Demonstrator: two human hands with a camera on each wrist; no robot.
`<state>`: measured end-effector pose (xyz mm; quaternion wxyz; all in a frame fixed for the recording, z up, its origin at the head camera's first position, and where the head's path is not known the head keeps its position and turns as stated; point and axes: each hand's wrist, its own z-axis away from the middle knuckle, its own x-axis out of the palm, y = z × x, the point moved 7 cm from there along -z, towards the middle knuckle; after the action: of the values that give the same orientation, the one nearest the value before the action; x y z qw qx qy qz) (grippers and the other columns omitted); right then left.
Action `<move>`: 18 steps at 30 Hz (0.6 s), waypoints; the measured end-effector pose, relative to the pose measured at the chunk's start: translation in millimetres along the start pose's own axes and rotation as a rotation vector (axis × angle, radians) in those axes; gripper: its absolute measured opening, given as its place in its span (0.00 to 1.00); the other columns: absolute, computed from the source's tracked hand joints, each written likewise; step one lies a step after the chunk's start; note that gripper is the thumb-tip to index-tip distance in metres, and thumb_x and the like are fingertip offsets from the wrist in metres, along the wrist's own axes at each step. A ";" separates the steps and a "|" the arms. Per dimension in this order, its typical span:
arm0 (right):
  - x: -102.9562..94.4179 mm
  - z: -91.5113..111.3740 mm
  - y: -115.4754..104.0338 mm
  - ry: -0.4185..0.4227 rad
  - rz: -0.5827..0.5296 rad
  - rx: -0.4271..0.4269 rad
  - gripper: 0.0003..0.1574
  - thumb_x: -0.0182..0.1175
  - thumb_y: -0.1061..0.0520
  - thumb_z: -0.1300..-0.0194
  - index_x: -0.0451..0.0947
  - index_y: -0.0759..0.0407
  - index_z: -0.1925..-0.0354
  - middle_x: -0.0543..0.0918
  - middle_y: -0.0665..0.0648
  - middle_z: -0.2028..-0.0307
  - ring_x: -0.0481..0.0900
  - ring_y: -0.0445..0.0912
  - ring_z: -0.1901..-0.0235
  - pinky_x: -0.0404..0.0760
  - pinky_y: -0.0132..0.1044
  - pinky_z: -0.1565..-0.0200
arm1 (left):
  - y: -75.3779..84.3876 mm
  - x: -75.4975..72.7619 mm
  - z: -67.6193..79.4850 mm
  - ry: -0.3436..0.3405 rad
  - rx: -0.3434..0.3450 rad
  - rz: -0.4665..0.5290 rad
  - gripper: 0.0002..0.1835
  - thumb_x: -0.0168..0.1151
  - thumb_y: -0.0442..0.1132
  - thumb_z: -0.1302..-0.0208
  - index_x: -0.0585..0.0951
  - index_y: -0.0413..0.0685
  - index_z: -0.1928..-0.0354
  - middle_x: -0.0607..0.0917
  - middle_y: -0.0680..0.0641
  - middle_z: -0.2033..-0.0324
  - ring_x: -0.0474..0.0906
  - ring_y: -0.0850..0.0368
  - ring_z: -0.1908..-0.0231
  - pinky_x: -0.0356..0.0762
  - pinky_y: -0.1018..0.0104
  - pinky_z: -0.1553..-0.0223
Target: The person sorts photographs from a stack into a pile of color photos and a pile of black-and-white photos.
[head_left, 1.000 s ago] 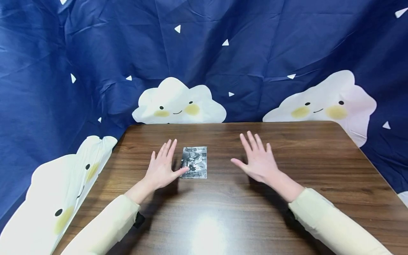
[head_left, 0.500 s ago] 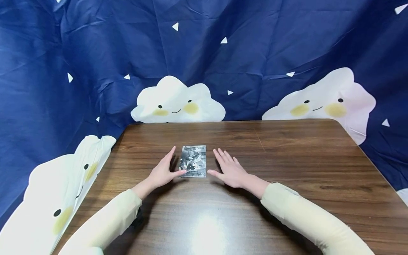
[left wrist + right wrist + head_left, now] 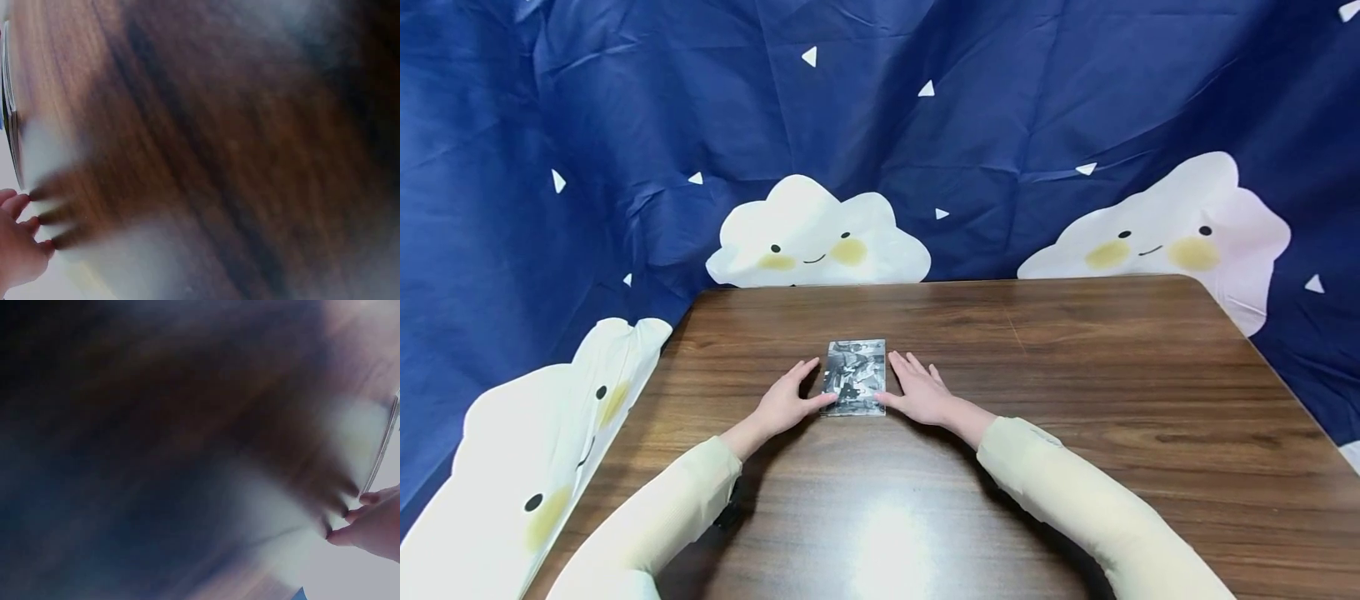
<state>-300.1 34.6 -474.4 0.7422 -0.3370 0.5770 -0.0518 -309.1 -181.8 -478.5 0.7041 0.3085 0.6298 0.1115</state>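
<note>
A flat rectangular item with a black-and-white picture (image 3: 855, 375) on top lies on the brown wooden table (image 3: 1075, 367). Both wrist views catch its thin, layered edge, like a booklet or small stack; its exact kind is unclear. My left hand (image 3: 781, 405) is at its left side, thumb over the near left corner and fingers stretched forward. On the other side, my right hand (image 3: 921, 398) has its thumb at the near right corner and its fingers along the right edge. In the wrist views, the fingertips of the left hand (image 3: 22, 253) and right hand (image 3: 378, 528) rest on the tabletop.
A dark blue curtain (image 3: 977, 125) with white clouds and small triangles hangs behind and left of the table. Bright light reflects off the table (image 3: 891, 550) near the front. Pale sleeves cover both forearms.
My right hand has come down and left to the item's right edge. The left hand has lowered its fingers beside the left edge. The pictured item stays in place.
</note>
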 end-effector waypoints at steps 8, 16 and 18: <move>3.8 -2.6 2.1 -0.004 0.054 0.010 0.53 0.53 0.33 0.32 0.50 0.64 0.26 0.49 0.60 0.25 0.39 0.55 0.26 0.38 0.61 0.32 | 2.2 2.2 -2.2 0.015 0.068 -0.007 0.41 0.68 0.53 0.40 0.66 0.37 0.31 0.66 0.38 0.32 0.53 0.40 0.30 0.48 0.39 0.34; 7.1 -3.7 1.2 -0.016 0.045 0.009 0.50 0.52 0.34 0.31 0.52 0.62 0.26 0.48 0.59 0.25 0.37 0.55 0.26 0.37 0.62 0.33 | 3.2 5.2 -0.9 0.012 0.083 0.008 0.38 0.68 0.50 0.39 0.69 0.34 0.33 0.65 0.37 0.32 0.50 0.39 0.29 0.45 0.35 0.35; 7.8 -4.0 0.7 -0.016 0.045 0.005 0.49 0.52 0.35 0.31 0.52 0.62 0.26 0.48 0.60 0.25 0.37 0.56 0.26 0.37 0.62 0.33 | 4.4 5.1 -0.5 0.013 0.086 0.014 0.38 0.68 0.49 0.39 0.69 0.33 0.34 0.65 0.37 0.32 0.50 0.38 0.29 0.44 0.34 0.35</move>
<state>-301.2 29.8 -481.6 0.7485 -0.3225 0.5785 -0.0337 -307.7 -175.4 -480.1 0.6853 0.3423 0.6363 0.0912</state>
